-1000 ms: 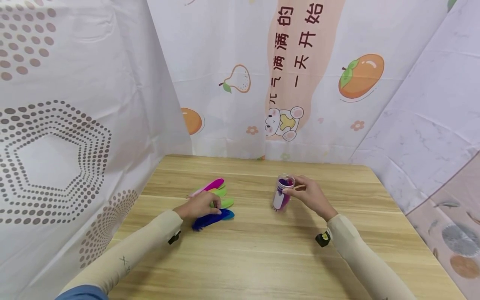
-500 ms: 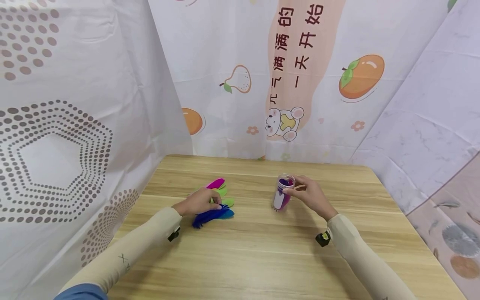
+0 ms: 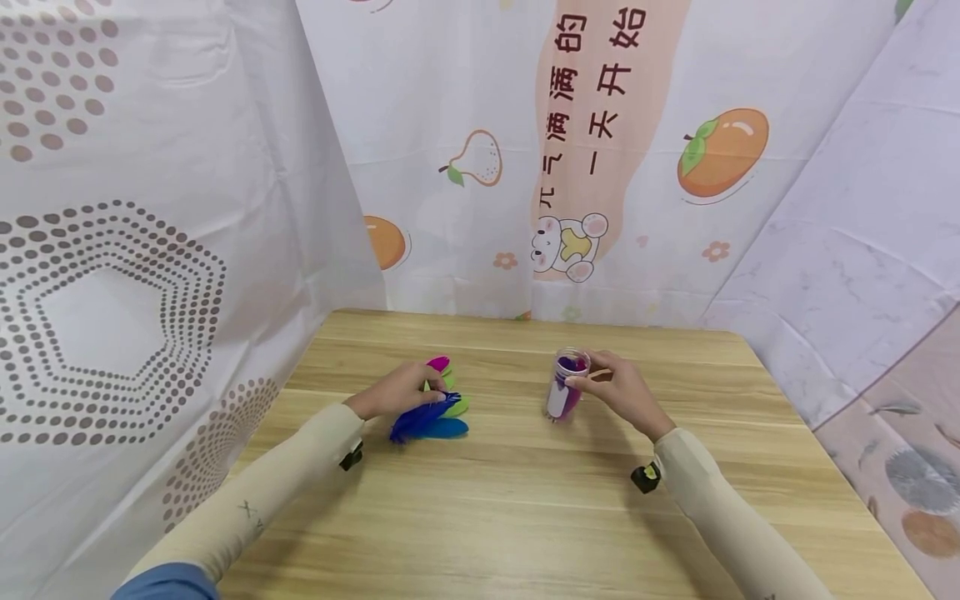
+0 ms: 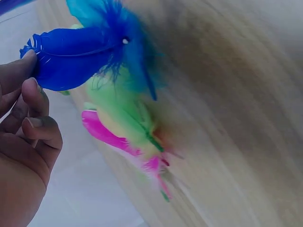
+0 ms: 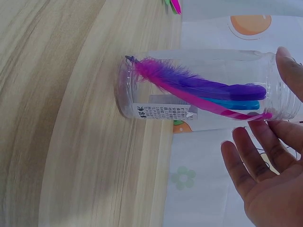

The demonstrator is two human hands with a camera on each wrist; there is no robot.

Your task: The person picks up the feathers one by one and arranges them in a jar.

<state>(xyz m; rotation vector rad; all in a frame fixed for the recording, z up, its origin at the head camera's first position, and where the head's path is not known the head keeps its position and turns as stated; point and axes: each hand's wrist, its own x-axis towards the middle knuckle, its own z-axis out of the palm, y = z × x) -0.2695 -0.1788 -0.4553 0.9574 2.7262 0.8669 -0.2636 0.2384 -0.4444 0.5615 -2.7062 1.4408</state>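
My left hand (image 3: pixel 402 390) pinches a dark blue feather (image 4: pixel 71 56) by its tip between thumb and fingertip, raised over the other feathers. Under it lie a light blue feather (image 3: pixel 444 428), green feathers (image 4: pixel 113 97) and a pink feather (image 4: pixel 106 130). My right hand (image 3: pixel 618 392) grips the neck of an upright clear jar (image 5: pixel 130 101) near the table's middle. Inside the jar stand a purple feather (image 5: pixel 227 91), a pink feather (image 5: pixel 199 103) and a blue one (image 5: pixel 236 104). A white printed label (image 5: pixel 161 112) is on the jar's side.
The wooden table (image 3: pixel 510 517) bears the feathers at left and the jar right of centre. Patterned white curtains (image 3: pixel 465 75) hang behind and on both sides. A black wrist device (image 3: pixel 646 477) hangs under the right sleeve.
My left hand has lifted the dark blue feather's tip and shifted it slightly away from me, uncovering more of the light blue feather. The right hand and jar have stayed still.
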